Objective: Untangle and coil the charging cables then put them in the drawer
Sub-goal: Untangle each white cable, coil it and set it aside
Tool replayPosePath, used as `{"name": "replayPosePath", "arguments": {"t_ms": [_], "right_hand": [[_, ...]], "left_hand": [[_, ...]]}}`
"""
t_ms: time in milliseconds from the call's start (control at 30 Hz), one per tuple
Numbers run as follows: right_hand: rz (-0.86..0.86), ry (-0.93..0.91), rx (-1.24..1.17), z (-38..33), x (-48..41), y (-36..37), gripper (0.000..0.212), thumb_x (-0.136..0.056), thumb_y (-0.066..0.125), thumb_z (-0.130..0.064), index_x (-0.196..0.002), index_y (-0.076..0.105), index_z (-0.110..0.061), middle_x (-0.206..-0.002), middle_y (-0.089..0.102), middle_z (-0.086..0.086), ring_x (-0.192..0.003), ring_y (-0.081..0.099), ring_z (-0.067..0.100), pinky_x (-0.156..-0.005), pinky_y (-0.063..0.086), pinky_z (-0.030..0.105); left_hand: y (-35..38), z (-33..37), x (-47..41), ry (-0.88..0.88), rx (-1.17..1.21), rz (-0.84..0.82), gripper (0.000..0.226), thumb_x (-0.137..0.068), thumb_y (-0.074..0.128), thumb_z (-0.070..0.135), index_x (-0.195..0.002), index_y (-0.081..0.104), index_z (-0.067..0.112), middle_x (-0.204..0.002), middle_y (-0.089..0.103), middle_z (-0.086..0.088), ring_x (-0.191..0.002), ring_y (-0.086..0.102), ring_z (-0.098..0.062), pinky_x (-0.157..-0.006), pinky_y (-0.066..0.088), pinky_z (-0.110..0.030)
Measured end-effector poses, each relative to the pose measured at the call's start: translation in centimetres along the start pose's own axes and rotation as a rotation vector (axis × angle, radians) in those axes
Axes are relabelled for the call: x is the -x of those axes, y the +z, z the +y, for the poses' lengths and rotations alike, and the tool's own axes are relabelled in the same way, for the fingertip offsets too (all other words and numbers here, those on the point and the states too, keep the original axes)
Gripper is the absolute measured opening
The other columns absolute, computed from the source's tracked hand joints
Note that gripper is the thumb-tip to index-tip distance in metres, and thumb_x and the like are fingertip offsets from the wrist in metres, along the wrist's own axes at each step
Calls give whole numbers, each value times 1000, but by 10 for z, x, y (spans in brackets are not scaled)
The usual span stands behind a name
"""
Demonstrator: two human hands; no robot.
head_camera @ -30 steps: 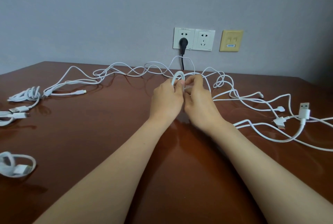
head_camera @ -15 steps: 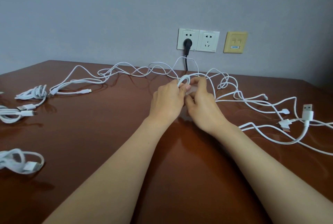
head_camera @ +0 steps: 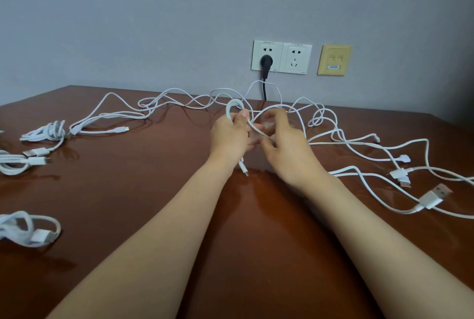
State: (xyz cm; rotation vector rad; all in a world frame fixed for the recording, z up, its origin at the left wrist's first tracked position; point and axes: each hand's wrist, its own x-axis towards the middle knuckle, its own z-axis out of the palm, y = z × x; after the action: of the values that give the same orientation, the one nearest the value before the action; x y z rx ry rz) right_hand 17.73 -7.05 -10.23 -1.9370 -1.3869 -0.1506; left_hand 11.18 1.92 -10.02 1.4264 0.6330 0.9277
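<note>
My left hand (head_camera: 229, 136) grips a small coil of white cable (head_camera: 234, 107) above the brown table (head_camera: 154, 190); a small plug end (head_camera: 243, 168) hangs below the wrist. My right hand (head_camera: 284, 144) is blurred, its fingers curled round the same cable's strand just to the right. A tangle of white charging cables (head_camera: 341, 139) spreads from the hands to the right and along the back edge. Coiled white cables lie at the left: one bundle (head_camera: 47, 134), another (head_camera: 18, 162) and a third (head_camera: 28, 229) near the front left. No drawer is in view.
On the wall behind are two white sockets (head_camera: 280, 57) with a black plug (head_camera: 266, 62) and its black cord running down behind the table, and a yellow wall plate (head_camera: 334, 60). Loose USB plugs (head_camera: 433, 196) lie at the right edge.
The hands have drawn slightly apart; the right hand has pulled back from the coil with a strand, and a plug end now hangs below the left hand. The camera tilted slightly.
</note>
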Motion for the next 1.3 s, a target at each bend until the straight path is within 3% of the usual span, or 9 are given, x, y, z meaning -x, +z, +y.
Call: {"name": "replayPosePath", "arguments": {"t_ms": [133,233,433,533,733,967,1100,1233,1300], "right_hand": [[6,-63,86,-5,2,-3,37,-91,45,-8,-127,35,-11,-117,60,15,-100,55,39,-80,45,41],[-13,-87,193,-8,3,-3,35,-95,42,-15,-128,33,-11,-108,62,16,-94,56,40,-68,36,37],[-103,-67,407,-11,4,-6,24,-102,29,-26,-113,40,-8,-104,61,21,-93,55,43,-65,28,36],[-108,-50,424,-11,4,-8,26,-102,28,-30,-107,42,-9,-104,61,23,-93,54,44,-64,28,36],[-117,-58,258,-12,-1,-5,19,-97,41,-33,-95,48,-16,-96,64,16,-94,55,38,-71,37,35],[-178,-105,428,-8,0,-11,31,-98,34,-45,-86,38,-17,-98,61,16,-95,54,38,-66,29,34],[-201,-219,525,-12,2,-15,22,-101,30,-36,-90,39,-19,-100,61,12,-96,53,35,-65,23,32],[-198,-281,617,-10,3,-14,7,-100,38,-26,-98,44,-23,-104,56,1,-104,51,27,-81,29,34],[-186,-339,726,-9,2,-15,16,-92,52,-18,-106,49,-24,-101,49,-4,-107,48,21,-91,28,36]], "left_hand": [[0,2,2,-43,180,-1,20,-101,39,20,-84,49,14,-70,68,-3,-52,66,-13,-54,57,-24],[-2,3,3,-67,269,21,21,-101,37,19,-84,47,11,-60,67,1,-50,66,-10,-57,56,-23],[-8,10,0,-156,588,124,22,-101,37,18,-83,45,8,-80,58,-8,-56,66,-17,-58,57,-29],[-9,10,-2,-174,647,140,23,-101,37,19,-82,45,9,-72,51,-6,-51,65,-16,-56,57,-29],[-16,5,-9,-195,692,199,29,-102,34,20,-76,41,11,-53,38,1,-37,42,-10,-44,51,-20],[-24,9,-14,-195,754,258,27,-102,30,11,-76,41,11,-45,29,3,-27,24,-7,-35,29,-12],[-28,9,-15,-173,726,321,28,-102,29,11,-76,40,12,-57,25,0,-27,21,-7,-33,24,-13],[-28,10,-16,-119,577,321,29,-101,32,14,-74,40,13,-59,24,0,-28,17,-5,-33,21,-13],[-24,10,-14,-78,428,289,29,-102,34,18,-73,41,15,-58,28,1,-26,19,-4,-32,22,-13]]}}
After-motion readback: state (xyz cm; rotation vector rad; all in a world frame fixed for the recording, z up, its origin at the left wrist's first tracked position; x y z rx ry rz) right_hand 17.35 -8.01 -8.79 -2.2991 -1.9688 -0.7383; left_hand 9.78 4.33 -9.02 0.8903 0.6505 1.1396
